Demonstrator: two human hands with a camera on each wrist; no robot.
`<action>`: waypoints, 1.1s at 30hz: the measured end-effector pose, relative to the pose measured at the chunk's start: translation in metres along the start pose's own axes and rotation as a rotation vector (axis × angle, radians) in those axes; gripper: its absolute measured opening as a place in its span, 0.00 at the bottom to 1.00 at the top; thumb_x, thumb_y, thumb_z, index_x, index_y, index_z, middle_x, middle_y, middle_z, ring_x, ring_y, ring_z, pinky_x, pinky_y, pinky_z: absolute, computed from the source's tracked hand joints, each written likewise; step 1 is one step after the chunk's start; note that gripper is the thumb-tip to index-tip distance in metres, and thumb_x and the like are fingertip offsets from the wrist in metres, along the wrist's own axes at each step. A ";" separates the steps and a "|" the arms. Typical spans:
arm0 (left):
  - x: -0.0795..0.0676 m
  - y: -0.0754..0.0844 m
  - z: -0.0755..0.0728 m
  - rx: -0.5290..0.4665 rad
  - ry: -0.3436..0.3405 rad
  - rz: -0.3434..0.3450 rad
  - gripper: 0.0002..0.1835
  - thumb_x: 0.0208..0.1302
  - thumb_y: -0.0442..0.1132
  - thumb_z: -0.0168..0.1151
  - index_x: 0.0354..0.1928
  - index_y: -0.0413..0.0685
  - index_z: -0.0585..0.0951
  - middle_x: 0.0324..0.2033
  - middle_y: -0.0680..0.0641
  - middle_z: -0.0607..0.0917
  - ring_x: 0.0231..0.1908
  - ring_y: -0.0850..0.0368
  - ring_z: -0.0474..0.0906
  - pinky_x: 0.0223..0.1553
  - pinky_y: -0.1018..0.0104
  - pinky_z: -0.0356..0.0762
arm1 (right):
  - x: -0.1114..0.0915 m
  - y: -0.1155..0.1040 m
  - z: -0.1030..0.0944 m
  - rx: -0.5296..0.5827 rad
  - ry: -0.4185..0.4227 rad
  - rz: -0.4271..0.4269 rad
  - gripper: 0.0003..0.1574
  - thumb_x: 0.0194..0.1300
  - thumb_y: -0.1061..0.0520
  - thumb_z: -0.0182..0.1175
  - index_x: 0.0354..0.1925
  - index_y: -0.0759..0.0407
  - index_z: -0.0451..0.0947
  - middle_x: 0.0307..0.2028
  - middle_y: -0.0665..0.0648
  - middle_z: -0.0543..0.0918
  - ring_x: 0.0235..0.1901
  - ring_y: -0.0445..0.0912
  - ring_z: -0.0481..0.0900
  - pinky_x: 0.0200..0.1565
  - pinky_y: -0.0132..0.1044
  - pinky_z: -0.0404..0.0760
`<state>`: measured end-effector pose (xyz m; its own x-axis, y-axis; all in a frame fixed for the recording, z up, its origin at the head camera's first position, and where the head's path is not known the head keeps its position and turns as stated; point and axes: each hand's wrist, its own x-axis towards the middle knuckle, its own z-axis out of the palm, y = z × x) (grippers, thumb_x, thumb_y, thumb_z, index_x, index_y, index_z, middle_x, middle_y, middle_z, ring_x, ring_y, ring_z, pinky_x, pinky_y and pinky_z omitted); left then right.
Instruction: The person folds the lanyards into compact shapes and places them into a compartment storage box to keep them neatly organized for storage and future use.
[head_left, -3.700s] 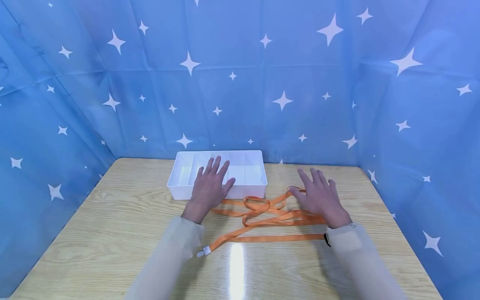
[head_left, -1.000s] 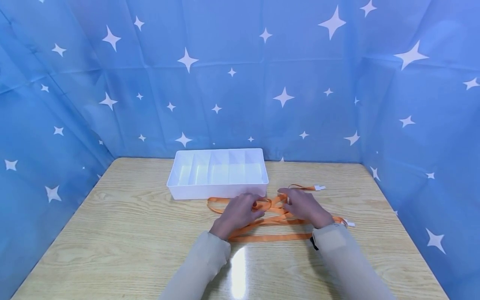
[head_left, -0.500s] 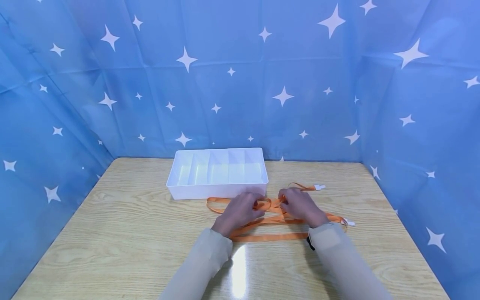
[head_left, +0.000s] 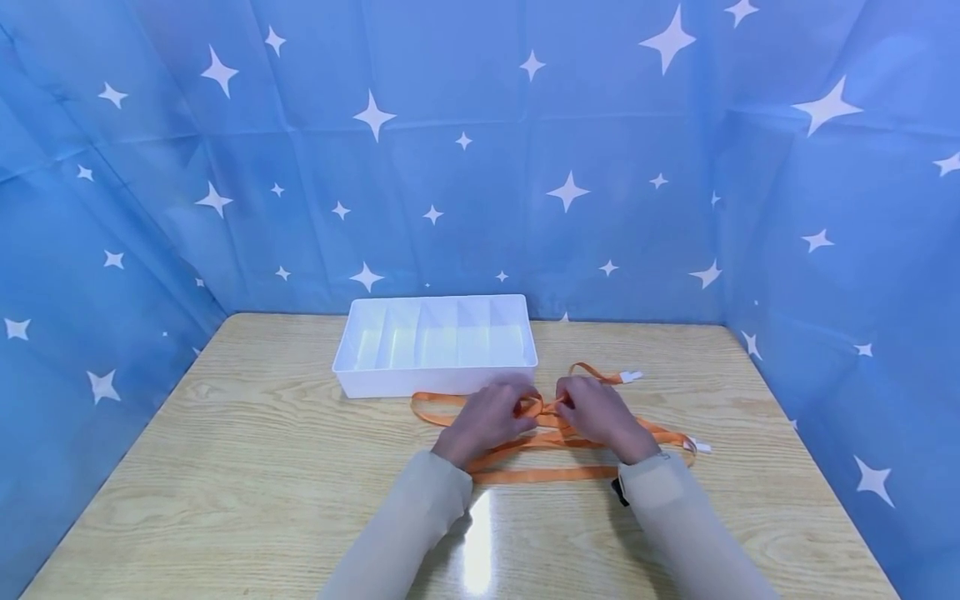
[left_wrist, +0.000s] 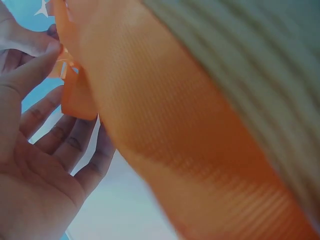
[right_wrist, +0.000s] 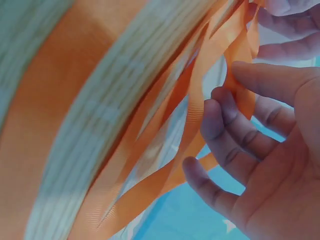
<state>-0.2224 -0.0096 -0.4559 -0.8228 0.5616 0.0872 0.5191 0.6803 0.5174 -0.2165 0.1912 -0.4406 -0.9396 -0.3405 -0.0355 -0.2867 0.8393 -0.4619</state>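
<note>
While the starry curtain (head_left: pixel 465 192) hangs behind the box (head_left: pixel 405 382), the table (head_left: pixel 225 467) spreads beneath it; your orange straps (head_left: pixel 540 476) lie tangled before the box and to its right; your left hand (head_left: pixel 489 419), half curled, pinches strap just before the box; your right hand (head_left: pixel 600 414), fingers loosely bent, pinches strap right of the box's near corner; two white clips (head_left: pixel 632 377) lie farther right of it.

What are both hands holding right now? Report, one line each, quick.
Left hand: holding, pinching the orange strap.
Right hand: holding, thumb and finger pinching the orange strap.
</note>
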 end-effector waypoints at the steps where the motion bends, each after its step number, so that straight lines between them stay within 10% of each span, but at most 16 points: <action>1: 0.001 0.000 0.000 0.005 -0.001 0.000 0.18 0.62 0.45 0.72 0.53 0.49 0.84 0.41 0.53 0.80 0.36 0.60 0.71 0.38 0.72 0.72 | 0.000 -0.001 0.000 0.002 0.000 -0.002 0.10 0.67 0.61 0.64 0.29 0.56 0.75 0.23 0.50 0.72 0.21 0.45 0.69 0.27 0.38 0.69; 10: 0.004 0.004 0.001 0.049 0.060 -0.011 0.25 0.63 0.49 0.70 0.60 0.50 0.80 0.51 0.52 0.81 0.47 0.57 0.74 0.50 0.65 0.76 | -0.003 -0.006 -0.005 0.011 0.047 -0.095 0.08 0.67 0.61 0.64 0.31 0.57 0.76 0.21 0.48 0.72 0.18 0.42 0.68 0.26 0.37 0.69; 21: 0.006 0.011 -0.005 0.045 0.106 0.032 0.18 0.66 0.48 0.67 0.55 0.49 0.84 0.31 0.55 0.80 0.30 0.61 0.72 0.35 0.70 0.75 | -0.008 -0.019 -0.016 -0.007 0.158 -0.146 0.03 0.65 0.62 0.67 0.35 0.58 0.81 0.22 0.47 0.74 0.20 0.41 0.69 0.27 0.37 0.70; 33: 0.008 0.011 -0.016 0.004 0.152 -0.082 0.11 0.63 0.45 0.70 0.46 0.53 0.88 0.34 0.54 0.83 0.31 0.61 0.73 0.36 0.72 0.75 | -0.011 -0.032 -0.025 -0.091 0.269 -0.260 0.07 0.62 0.63 0.69 0.34 0.57 0.79 0.23 0.46 0.75 0.19 0.37 0.67 0.25 0.33 0.71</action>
<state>-0.2265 -0.0051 -0.4355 -0.8878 0.4264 0.1730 0.4495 0.7231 0.5245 -0.2017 0.1784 -0.4035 -0.8451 -0.4342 0.3118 -0.5264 0.7778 -0.3434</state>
